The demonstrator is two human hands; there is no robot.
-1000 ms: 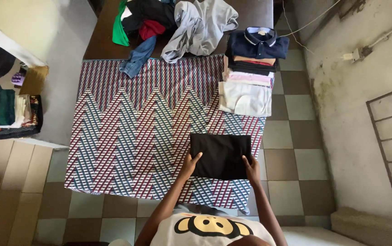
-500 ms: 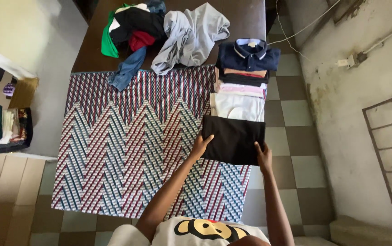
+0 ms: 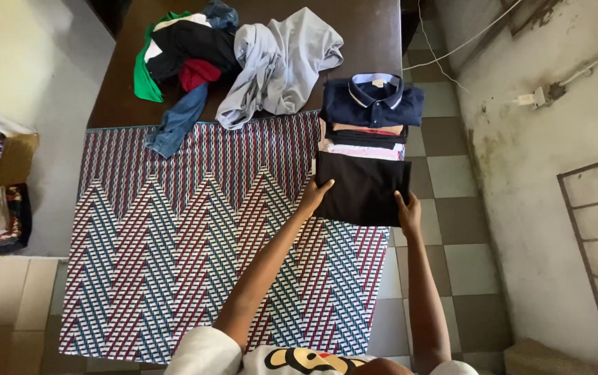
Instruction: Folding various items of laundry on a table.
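A folded black garment [image 3: 363, 186] lies over the near end of a row of folded clothes [image 3: 367, 135] at the table's right side. My left hand [image 3: 315, 195] grips its left edge and my right hand [image 3: 407, 210] grips its right near corner. A folded navy polo shirt [image 3: 374, 102] tops the far end of the row, with pink, black and tan folds showing between it and the black garment.
A zigzag-patterned cloth [image 3: 201, 229] covers the near part of the brown table [image 3: 365, 31]. Unfolded clothes sit at the far end: a grey shirt [image 3: 281, 59], jeans [image 3: 174, 125], green, red and black pieces [image 3: 174, 52]. Tiled floor and a wall lie to the right.
Both hands carried the black garment away from me and to the right, from the patterned cloth onto the row of folded clothes, covering the white folded piece.
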